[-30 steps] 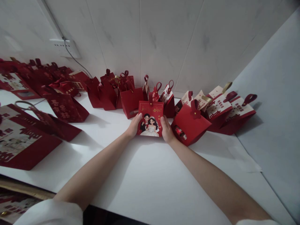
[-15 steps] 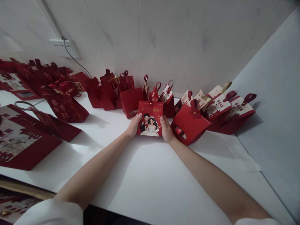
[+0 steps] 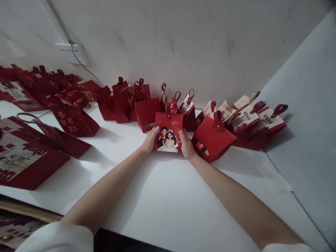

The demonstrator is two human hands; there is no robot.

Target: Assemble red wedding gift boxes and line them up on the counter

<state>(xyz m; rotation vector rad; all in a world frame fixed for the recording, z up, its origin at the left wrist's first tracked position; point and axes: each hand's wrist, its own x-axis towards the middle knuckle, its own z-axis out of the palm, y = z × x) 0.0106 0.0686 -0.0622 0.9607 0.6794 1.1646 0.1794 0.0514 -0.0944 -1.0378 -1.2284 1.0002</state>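
Between my two hands stands a red gift box (image 3: 168,134) with a cartoon bride and groom, gold lettering and a ribbon loop on top. My left hand (image 3: 150,140) is closed on its left edge, thumb on the front. On the opposite edge my right hand (image 3: 186,144) grips it the same way. The fingers behind the box are hidden. Just right of my right hand sits a plain red gift box (image 3: 214,136), tilted, with an oval window and a ribbon loop. Another red box (image 3: 148,113) stands behind my left hand.
Several red and white gift boxes (image 3: 245,120) crowd the right rear of the white table (image 3: 157,196). More red boxes (image 3: 75,120) fill the left, with a large one (image 3: 26,154) near the front. A socket strip (image 3: 72,54) with a cable is on the tiled wall.
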